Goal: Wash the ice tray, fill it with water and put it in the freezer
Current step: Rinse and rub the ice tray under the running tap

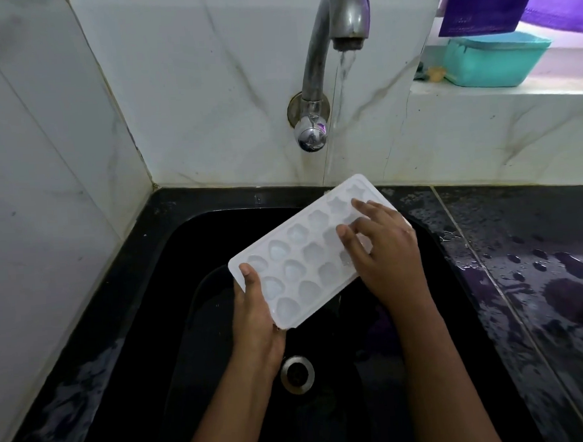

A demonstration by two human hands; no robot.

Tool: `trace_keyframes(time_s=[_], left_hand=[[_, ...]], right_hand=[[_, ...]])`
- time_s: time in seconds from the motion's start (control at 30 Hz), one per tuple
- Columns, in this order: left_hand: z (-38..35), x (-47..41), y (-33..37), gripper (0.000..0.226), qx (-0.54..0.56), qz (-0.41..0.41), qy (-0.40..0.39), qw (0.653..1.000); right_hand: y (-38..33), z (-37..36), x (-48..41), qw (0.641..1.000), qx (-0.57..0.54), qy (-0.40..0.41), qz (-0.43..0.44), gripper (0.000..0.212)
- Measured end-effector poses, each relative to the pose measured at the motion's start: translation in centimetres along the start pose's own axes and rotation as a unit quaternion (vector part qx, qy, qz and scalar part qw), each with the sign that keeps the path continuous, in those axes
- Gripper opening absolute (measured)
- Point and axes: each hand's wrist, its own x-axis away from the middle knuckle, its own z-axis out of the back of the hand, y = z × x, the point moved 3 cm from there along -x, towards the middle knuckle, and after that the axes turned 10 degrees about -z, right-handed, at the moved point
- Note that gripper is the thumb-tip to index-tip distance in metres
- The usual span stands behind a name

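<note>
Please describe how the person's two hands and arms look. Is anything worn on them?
The left hand and the right hand are bare: no gloves, and no ring shows. Both forearms are bare to the picture's edge, with no sleeve, watch or bracelet in view.

Left hand (254, 310) grips the ice tray (302, 264) at its near end. Beyond that grip, the right hand (383, 249) lies spread over the far cups (336, 206), apparently touching them.

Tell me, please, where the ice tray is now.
Head view, centre: the ice tray is over the black sink, below the running tap, gripped by the left hand, right hand on top.
</note>
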Motion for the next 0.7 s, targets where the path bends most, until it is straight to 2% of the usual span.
trace_keyframes(time_s=[0.13,0.27,0.4,0.47,0.57,0.63,0.7], left_hand=[[-0.5,0.4,-0.8,0.069,-0.017,0.027,-0.021,0.999],[-0.9,0.8,-1.2,0.065,-0.011,0.035,-0.058,0.998],[-0.8,0.7,-1.2,0.07,0.007,0.054,-0.059,0.997],[-0.8,0.6,-1.3,0.069,0.008,0.051,-0.059,0.997],[-1.0,0.8,-1.4,0.065,-0.003,0.05,-0.073,0.996],[-1.1,0.8,-1.5,0.067,0.003,0.061,-0.077,0.995],[-0.9,0.7,-1.4,0.067,0.014,0.071,-0.068,0.995]], right_hand=[[-1.2,-1.2,0.5,0.996,0.014,-0.086,0.013,0.038],[-1.6,-2.8,1.4,0.987,0.127,-0.1,0.02,0.043],[-1.6,-3.0,1.4,0.973,0.162,-0.163,0.007,0.047],[-1.4,-3.0,1.4,0.972,0.17,-0.161,-0.001,0.046],[-1.5,-3.1,1.7,0.982,0.158,-0.1,-0.019,0.062],[-1.7,-3.4,1.9,0.978,0.158,-0.131,-0.018,0.062],[-1.6,-3.6,1.8,0.971,0.157,-0.183,-0.012,0.051]])
